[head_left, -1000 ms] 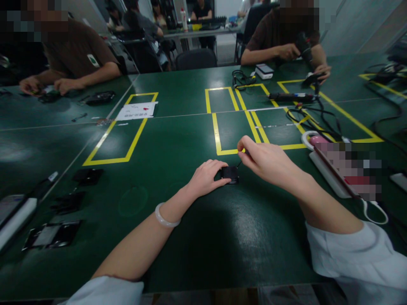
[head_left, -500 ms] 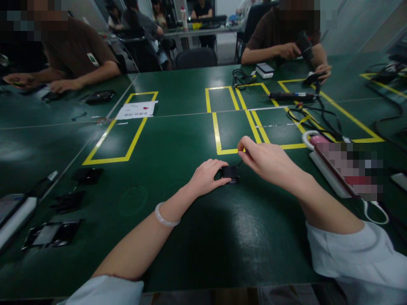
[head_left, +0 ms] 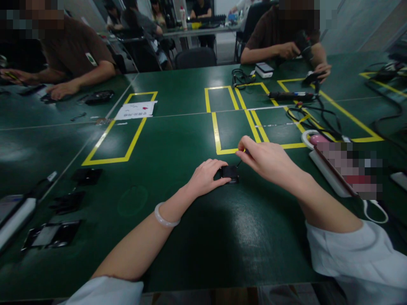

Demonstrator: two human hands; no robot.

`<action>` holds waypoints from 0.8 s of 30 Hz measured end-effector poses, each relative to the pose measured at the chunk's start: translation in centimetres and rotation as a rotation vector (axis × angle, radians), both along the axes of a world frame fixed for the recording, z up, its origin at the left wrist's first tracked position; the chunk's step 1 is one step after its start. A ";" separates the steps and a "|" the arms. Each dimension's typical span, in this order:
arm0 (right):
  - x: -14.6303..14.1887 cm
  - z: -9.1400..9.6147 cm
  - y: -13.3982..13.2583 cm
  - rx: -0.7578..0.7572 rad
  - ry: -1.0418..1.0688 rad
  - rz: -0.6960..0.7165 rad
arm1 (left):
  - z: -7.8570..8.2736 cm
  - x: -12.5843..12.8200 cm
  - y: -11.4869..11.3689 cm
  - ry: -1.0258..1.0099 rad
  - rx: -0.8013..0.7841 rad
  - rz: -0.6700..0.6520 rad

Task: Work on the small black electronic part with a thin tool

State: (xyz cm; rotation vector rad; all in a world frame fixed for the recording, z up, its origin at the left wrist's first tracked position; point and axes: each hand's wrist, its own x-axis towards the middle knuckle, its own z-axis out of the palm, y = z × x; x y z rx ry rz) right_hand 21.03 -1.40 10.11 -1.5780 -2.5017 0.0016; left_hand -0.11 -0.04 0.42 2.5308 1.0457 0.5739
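Observation:
In the head view a small black box-shaped part (head_left: 229,171) rests on the green table, gripped at its left side between the thumb and fingers of my left hand (head_left: 208,178). My right hand (head_left: 262,159) is closed in a pinch around a thin dark tool (head_left: 239,163) that looks like a slim screwdriver. Its shaft slants down to the upper right edge of the black part. Whether the tip touches or goes into the part is too small to tell. Most of the tool's handle is hidden by my fingers.
Black parts (head_left: 87,176) and a black frame with a silver panel (head_left: 52,234) lie at the left. Yellow tape outlines (head_left: 106,162) mark the table, one under a paper label (head_left: 136,110). A pink pouch (head_left: 337,165) and cables (head_left: 330,120) are at the right. Two people sit opposite.
My hands, the black part and the thin tool stay nearly in place. Across the table, the person at the left has shifted their hands a little.

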 end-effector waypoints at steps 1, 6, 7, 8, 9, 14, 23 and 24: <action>0.0 0.0 0.0 0.001 -0.011 -0.009 | 0.0 0.0 0.0 0.000 0.001 0.001; -0.1 0.2 -0.1 0.002 -0.016 -0.010 | -0.1 0.0 0.1 0.006 0.001 0.002; 0.0 0.2 -0.1 0.002 -0.008 -0.007 | -0.1 0.0 0.1 0.006 0.001 0.002; 0.0 0.2 -0.1 0.003 0.001 -0.006 | -0.1 0.0 0.1 0.005 0.000 0.001; 0.0 0.2 -0.2 0.003 0.008 -0.006 | -0.1 0.0 0.1 0.004 -0.001 0.001; 0.0 0.3 -0.1 -0.010 -0.005 -0.005 | 0.0 0.1 0.1 -0.002 -0.004 0.004; 0.1 0.3 -0.1 -0.021 0.005 0.005 | -0.1 0.1 0.1 0.002 0.004 0.003; 0.1 0.4 -0.1 -0.020 -0.005 0.001 | -0.1 0.1 0.1 0.002 0.006 0.002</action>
